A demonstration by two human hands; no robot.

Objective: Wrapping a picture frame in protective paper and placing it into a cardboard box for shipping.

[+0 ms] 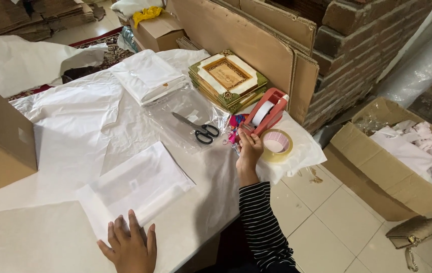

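The table (74,126) is filling most of the view, draped all over in sheets of white paper. Off its right edge an open cardboard box (377,177) is sitting on the tiled floor, crumpled white paper spilling inside it. Back on the table, a flat white wrapped packet (140,184) is lying near the front edge, and the left hand (129,247) is pressing down on its near corner, fingers spread wide and flat, gripping nothing. Farther back a stack of folded white packets (148,76) is resting in clear plastic, and just beside it a pile of green-and-gold framed pieces (227,81) is leaning toward the cardboard sheets behind. Now the red tape dispenser (266,111) near the right edge of the table: the right hand (249,149), in a striped sleeve, is reaching up to its front end, fingers curled at the cutter; whether they are pinching any tape, I cannot tell. A loose roll of clear tape (276,144) is lying just right of that hand. Black-handled scissors (198,129) are lying on a clear plastic sheet to its left.
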